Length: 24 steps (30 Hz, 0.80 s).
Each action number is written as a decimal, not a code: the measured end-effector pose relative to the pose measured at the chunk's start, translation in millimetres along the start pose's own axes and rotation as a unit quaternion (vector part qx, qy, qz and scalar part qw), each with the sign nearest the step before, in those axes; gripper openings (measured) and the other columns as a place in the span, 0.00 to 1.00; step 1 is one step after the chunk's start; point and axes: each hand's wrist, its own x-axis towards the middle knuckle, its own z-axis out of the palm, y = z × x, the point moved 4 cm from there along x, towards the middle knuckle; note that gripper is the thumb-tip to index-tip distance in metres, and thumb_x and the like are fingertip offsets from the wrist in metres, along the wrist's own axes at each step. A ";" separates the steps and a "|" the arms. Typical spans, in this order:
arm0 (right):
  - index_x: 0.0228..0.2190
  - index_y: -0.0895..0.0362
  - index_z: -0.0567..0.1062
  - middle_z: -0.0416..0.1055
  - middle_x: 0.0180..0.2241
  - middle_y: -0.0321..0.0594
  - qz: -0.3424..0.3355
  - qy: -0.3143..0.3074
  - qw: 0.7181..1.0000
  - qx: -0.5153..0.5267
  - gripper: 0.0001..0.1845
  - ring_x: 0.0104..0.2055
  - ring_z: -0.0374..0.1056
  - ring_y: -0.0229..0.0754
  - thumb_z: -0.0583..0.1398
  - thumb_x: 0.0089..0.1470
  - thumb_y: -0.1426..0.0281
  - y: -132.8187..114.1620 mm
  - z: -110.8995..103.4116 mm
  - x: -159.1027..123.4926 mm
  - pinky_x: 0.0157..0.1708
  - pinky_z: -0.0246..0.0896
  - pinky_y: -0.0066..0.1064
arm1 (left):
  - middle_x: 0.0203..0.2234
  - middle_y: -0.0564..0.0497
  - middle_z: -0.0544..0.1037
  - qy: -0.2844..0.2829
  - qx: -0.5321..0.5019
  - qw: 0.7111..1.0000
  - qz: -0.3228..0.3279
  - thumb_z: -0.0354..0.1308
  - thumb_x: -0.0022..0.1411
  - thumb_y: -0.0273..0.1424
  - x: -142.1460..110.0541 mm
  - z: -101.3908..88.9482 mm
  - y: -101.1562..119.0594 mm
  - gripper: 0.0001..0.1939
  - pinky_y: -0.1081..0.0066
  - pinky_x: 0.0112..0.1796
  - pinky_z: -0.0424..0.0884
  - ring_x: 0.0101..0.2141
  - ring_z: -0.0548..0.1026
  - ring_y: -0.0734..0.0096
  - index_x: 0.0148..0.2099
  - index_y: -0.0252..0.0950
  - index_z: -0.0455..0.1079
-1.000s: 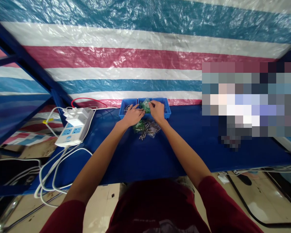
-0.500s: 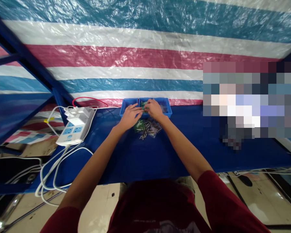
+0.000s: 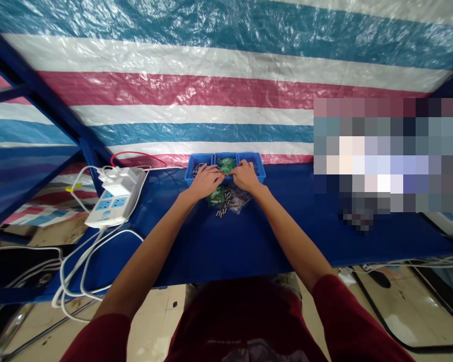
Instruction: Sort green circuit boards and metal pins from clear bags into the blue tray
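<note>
- Step — seemingly settling green packet (image 3: 226, 165) in middle bin (image 3: 225, 154).
- Left hand (image 3: 205, 182), bin's left: fingers extended, loose.
- Right hand (image 3: 245, 177), bin's right: curled; grasp untellable.
- Next — probably needs light fingertips.

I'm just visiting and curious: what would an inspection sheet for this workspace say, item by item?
Surface: blue tabletop.
Job's things: three blue bins in a row; green bagged material in the middle one; small metallic-looking parts and a clear bag lie in front.
Clutter: power strip with white plugs, on the left.
Hands: left hand and right hand both at the middle bin; grips unclear.
Cables: white cables loop at left; a red cable arches behind the strip.
Surroundings: striped sheet behind; right side pixelated.
</note>
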 end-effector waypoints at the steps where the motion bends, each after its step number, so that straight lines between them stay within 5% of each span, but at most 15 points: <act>1: 0.45 0.57 0.80 0.76 0.43 0.52 -0.003 -0.003 1.000 0.001 0.22 0.56 0.58 0.53 0.49 0.59 0.76 -0.4 -0.3 -1.6 0.52 0.49 0.46 | 0.48 0.49 0.79 0.000 -0.002 1.000 -0.001 0.43 0.69 0.35 1.5 0.2 0.1 0.20 0.51 0.63 0.51 0.58 0.68 0.59 0.47 0.41 0.77; 10: 0.42 0.60 0.79 0.76 0.43 0.48 -0.003 0.104 0.989 0.101 0.19 0.49 0.64 0.48 0.51 0.56 0.79 2.5 -7.5 -27.1 0.49 0.54 0.37 | 0.50 0.50 0.78 0.030 -0.036 0.999 0.002 0.47 0.68 0.35 -3.0 -9.2 -3.7 0.18 0.51 0.63 0.52 0.61 0.64 0.58 0.49 0.40 0.76; 16: 0.38 0.57 0.79 0.78 0.36 0.42 0.013 -0.022 0.993 0.119 0.11 0.39 0.70 0.45 0.57 0.56 0.73 -1.1 7.0 -30.5 0.40 0.59 0.32 | 0.46 0.48 0.79 0.151 -0.085 0.984 -0.038 0.46 0.69 0.35 -29.5 -32.8 2.9 0.17 0.59 0.55 0.65 0.50 0.73 0.61 0.47 0.39 0.76; 24: 0.41 0.55 0.76 0.77 0.40 0.46 0.031 -0.084 0.995 0.033 0.11 0.43 0.71 0.50 0.57 0.57 0.73 -7.0 23.1 -27.0 0.37 0.62 0.33 | 0.40 0.48 0.82 0.159 -0.157 0.973 -0.066 0.47 0.68 0.36 -45.6 -16.1 2.9 0.17 0.66 0.45 0.72 0.41 0.79 0.63 0.45 0.37 0.76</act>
